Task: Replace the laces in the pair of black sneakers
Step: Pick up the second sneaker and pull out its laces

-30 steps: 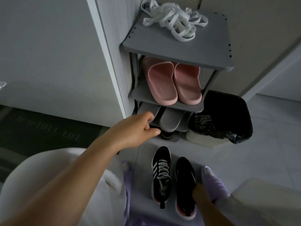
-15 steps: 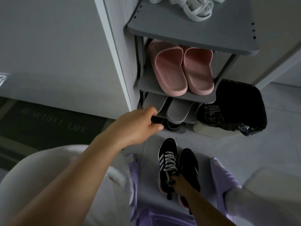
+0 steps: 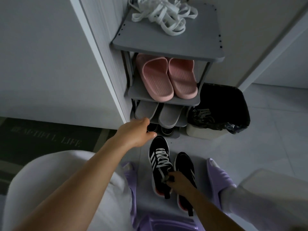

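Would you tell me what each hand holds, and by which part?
The right hand pinches the laced sneaker by its white lace ends; the left hand holds nothing visible.

Black sneakers [image 3: 160,165], white-striped — pink slides [image 3: 166,77], grey rack [image 3: 166,44], white laces [image 3: 164,15]

The dark doormat [image 3: 50,135] bore pale capitals reading "BEAUTIFUL LIFE", the first letters blurred. A small mark on one pink slide [image 3: 155,79] was too tiny to read.
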